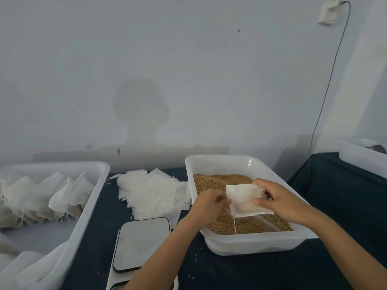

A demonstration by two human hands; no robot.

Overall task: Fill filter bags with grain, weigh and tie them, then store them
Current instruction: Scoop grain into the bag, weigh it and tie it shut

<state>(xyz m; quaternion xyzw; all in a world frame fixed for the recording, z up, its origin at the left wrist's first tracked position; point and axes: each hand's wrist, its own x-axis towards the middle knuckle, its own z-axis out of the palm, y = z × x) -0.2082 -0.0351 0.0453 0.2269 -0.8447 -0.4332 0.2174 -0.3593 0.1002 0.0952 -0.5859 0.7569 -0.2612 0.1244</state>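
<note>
white filter bag (243, 200) held over grain (217, 178), string dangling

Both hands hold a filter bag (243, 200) over the grain tub (257, 239): left hand (208, 203) pinches its left edge, right hand (278, 200) grips its right side. Scale (142, 243) beside tub.

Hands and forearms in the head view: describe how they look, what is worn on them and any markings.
Both the left hand and the right hand are bare, with no gloves. No ring, watch or bracelet shows on either. Both forearms are uncovered as far as the picture's lower edge, so no sleeve is in view. No marks or tattoos can be made out. Fingernails look short, though the picture is too soft to be sure.
</note>
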